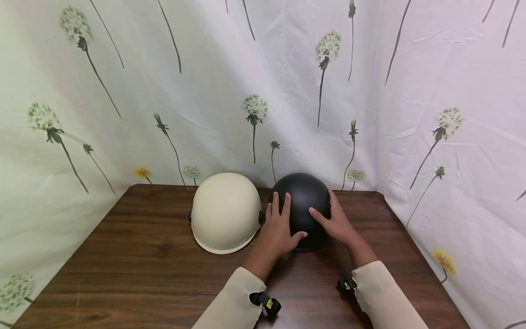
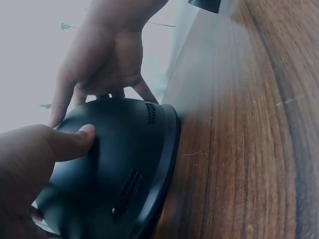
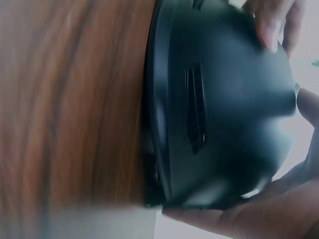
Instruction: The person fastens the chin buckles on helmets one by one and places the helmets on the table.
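A smooth black helmet (image 1: 302, 187) sits dome-up on the wooden table, its rim low at the tabletop. My left hand (image 1: 279, 226) rests on its left side, fingers extended and spread, thumb pointing right across the front. My right hand (image 1: 337, 219) holds the right side, with the thumb on the dome and the fingers reaching around the far side, their tips partly hidden. Slotted vents (image 2: 128, 194) show above the helmet's rim in the left wrist view. Close to the left hand stands a cream helmet (image 1: 226, 212), also dome-up, with dark fittings at its sides.
The brown wooden table (image 1: 156, 278) has its back edge just behind both helmets. A white curtain (image 1: 287, 91) printed with dandelions hangs behind and along the sides. Black strapped devices (image 1: 266, 303) sit at both sleeve cuffs.
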Demonstrator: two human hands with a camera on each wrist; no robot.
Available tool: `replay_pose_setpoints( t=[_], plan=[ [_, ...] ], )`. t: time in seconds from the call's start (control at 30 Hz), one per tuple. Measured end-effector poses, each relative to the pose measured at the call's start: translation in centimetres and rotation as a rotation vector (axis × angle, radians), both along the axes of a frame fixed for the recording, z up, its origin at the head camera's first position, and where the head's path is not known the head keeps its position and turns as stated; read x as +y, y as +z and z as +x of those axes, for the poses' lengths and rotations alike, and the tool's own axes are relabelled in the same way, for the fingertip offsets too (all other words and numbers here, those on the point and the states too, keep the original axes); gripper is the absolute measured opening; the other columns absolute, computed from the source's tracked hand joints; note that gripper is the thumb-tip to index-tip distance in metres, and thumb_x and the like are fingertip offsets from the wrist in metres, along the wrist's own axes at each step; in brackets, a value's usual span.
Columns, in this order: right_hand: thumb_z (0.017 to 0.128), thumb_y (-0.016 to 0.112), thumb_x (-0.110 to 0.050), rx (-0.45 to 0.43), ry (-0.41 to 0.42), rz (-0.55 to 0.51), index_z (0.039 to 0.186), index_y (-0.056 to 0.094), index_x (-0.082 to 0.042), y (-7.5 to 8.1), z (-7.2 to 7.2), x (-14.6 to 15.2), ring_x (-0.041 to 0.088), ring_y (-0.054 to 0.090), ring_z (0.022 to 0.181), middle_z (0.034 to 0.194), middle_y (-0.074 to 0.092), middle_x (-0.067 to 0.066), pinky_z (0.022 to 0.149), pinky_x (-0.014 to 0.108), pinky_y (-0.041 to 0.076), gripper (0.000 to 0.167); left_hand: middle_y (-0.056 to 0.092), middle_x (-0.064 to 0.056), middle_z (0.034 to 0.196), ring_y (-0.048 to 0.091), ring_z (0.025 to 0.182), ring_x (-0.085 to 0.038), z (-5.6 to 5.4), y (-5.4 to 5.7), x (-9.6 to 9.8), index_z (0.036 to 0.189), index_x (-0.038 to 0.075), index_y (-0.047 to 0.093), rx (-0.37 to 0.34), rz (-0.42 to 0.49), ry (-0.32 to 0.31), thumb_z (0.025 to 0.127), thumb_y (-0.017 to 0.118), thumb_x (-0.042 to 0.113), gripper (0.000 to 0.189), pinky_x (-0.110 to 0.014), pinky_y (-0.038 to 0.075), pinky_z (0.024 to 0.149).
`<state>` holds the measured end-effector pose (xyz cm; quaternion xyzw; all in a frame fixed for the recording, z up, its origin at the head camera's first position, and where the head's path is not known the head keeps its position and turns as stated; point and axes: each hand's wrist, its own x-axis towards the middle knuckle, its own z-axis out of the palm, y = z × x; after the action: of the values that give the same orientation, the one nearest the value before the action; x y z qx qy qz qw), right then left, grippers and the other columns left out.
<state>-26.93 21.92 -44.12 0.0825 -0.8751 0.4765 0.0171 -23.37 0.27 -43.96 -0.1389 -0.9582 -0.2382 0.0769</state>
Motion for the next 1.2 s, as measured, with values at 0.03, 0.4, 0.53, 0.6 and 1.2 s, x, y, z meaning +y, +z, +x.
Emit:
replay_pose_setpoints(
  t=[0.03, 0.4, 0.53, 0.6, 1.2],
  plan=[
    [0.101, 0.065, -0.054, 0.003, -0.003, -0.009, 0.170, -0.006, -0.015, 0.0, 0.1, -0.2, 0.043, 0.017, 0.158, 0.175, 0.005, 0.020, 0.122, 0.068, 0.021, 0.106, -0.003, -0.020, 0.176, 0.020, 0.157, -0.049, 0.0, 0.0, 0.0, 0.171, 0.017, 0.004, -0.003, 0.003, -0.002, 0.089, 0.079, 0.059, 0.118, -0.060, 0.048, 0.108],
    [0.101, 0.062, -0.057, 0.049, -0.089, 0.000, 0.170, -0.005, -0.015, 1.5, 1.5, -1.6, 0.042, 0.015, 0.159, 0.176, -0.001, 0.016, 0.121, 0.068, 0.022, 0.105, -0.003, -0.020, 0.176, 0.015, 0.157, -0.052, 0.4, -0.1, 0.3, 0.171, 0.015, 0.008, 0.033, 0.144, -0.027, 0.087, 0.086, 0.048, 0.119, -0.064, 0.043, 0.112],
    [0.101, 0.060, -0.061, 0.106, -0.143, 0.056, 0.170, -0.001, -0.016, 2.7, 2.3, -2.0, 0.045, 0.012, 0.159, 0.176, -0.002, 0.017, 0.119, 0.071, 0.024, 0.103, -0.002, -0.019, 0.175, 0.017, 0.158, -0.050, 0.4, -0.3, 0.4, 0.171, 0.016, 0.008, 0.046, 0.249, -0.041, 0.086, 0.088, 0.046, 0.121, -0.065, 0.043, 0.111],
    [0.101, 0.059, -0.061, 0.132, -0.169, 0.091, 0.171, 0.001, -0.016, 3.4, 2.8, -2.2, 0.045, 0.010, 0.160, 0.176, -0.002, 0.018, 0.117, 0.074, 0.024, 0.102, 0.001, -0.019, 0.175, 0.020, 0.157, -0.050, 0.4, -0.5, 0.4, 0.171, 0.015, 0.008, 0.061, 0.301, -0.055, 0.085, 0.089, 0.045, 0.122, -0.065, 0.043, 0.111],
    [0.100, 0.060, -0.063, 0.276, -0.186, 0.215, 0.171, 0.017, -0.027, 5.1, 5.6, -4.5, 0.042, 0.000, 0.161, 0.177, 0.002, 0.010, 0.100, 0.094, 0.003, 0.090, 0.010, -0.021, 0.173, 0.028, 0.155, -0.046, 0.2, -2.2, -0.6, 0.168, 0.004, 0.010, 0.181, 0.489, -0.025, 0.092, 0.069, 0.068, 0.115, -0.066, 0.034, 0.117]
  ],
)
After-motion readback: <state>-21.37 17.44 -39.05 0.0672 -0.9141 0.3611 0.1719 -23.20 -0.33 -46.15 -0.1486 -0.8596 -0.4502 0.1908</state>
